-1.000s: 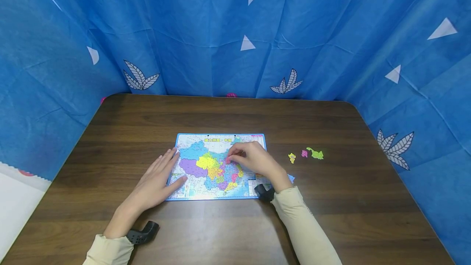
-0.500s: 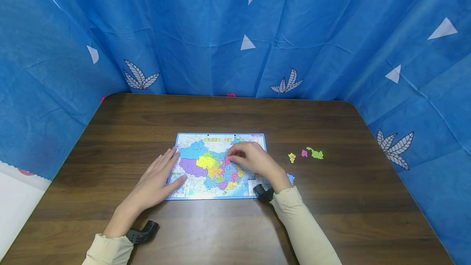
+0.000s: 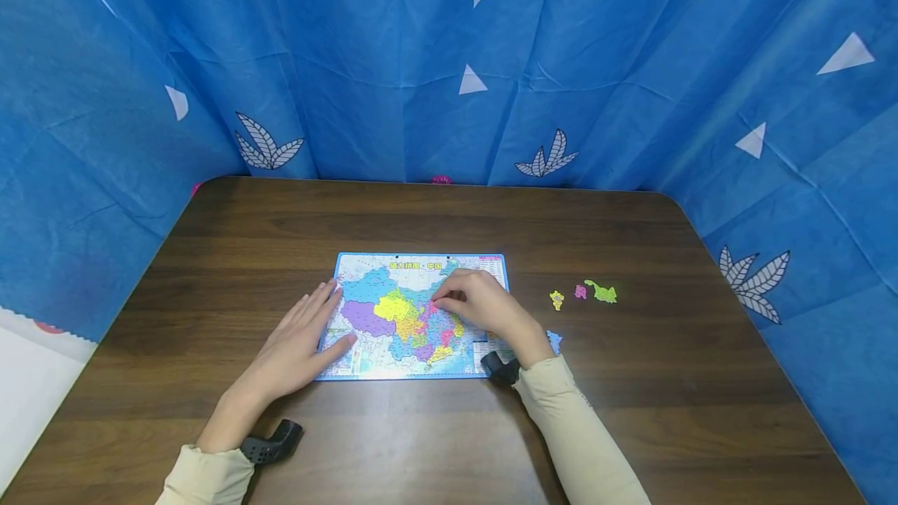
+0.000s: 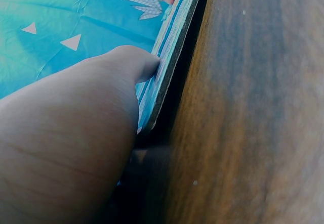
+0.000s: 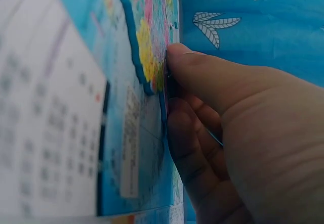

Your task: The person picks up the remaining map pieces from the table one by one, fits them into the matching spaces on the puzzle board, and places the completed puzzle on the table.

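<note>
A map puzzle board (image 3: 414, 369) with a blue rim lies on the table, its coloured pieces fitted together in the middle. My left hand (image 3: 298, 345) rests on the board's left edge with its fingers spread; in the left wrist view the thumb (image 4: 144, 67) lies on the board's surface. My right hand (image 3: 480, 304) reaches over the right part of the board. Its thumb and fingertips pinch a small pink puzzle piece (image 3: 433, 308) down at the map, near the blue and pink pieces. In the right wrist view the right hand (image 5: 253, 113) covers the piece, with fingertips right at the board.
Right of the board lie a yellow puzzle piece (image 3: 556, 301), a magenta piece (image 3: 580, 292) and a green piece (image 3: 604, 293). A blue piece (image 3: 554, 341) sits beside the right wrist. A blue curtain (image 3: 393, 61) hangs behind the wooden table (image 3: 393, 217).
My right fingertips have shifted only slightly over the map, and the pink piece now lies among its neighbours beneath them. The left hand stays in place.
</note>
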Action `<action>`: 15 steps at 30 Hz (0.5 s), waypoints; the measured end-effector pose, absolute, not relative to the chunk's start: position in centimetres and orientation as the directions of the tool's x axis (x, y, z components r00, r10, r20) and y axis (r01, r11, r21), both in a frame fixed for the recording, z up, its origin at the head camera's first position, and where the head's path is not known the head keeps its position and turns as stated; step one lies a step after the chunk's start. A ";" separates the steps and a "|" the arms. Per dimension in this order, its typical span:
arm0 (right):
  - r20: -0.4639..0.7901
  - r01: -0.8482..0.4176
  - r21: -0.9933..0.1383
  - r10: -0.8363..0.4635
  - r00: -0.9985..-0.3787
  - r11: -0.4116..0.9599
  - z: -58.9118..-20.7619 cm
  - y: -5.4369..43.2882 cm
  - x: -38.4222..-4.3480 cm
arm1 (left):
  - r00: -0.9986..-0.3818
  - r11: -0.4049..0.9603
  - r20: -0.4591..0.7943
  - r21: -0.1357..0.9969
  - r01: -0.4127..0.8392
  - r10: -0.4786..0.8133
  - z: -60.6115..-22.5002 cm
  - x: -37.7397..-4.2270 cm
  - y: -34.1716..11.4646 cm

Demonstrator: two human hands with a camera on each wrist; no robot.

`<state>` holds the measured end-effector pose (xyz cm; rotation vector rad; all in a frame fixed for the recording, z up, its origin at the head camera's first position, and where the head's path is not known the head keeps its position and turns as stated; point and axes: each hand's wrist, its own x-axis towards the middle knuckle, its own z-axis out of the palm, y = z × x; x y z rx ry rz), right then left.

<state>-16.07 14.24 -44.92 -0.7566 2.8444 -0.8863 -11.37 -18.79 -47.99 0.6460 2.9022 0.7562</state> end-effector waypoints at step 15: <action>0.065 -0.414 -0.573 -0.465 -0.883 0.707 -44.8 14.2 -16.0 | -0.909 0.796 0.040 0.467 0.384 0.415 -47.9 -11.3 -18.7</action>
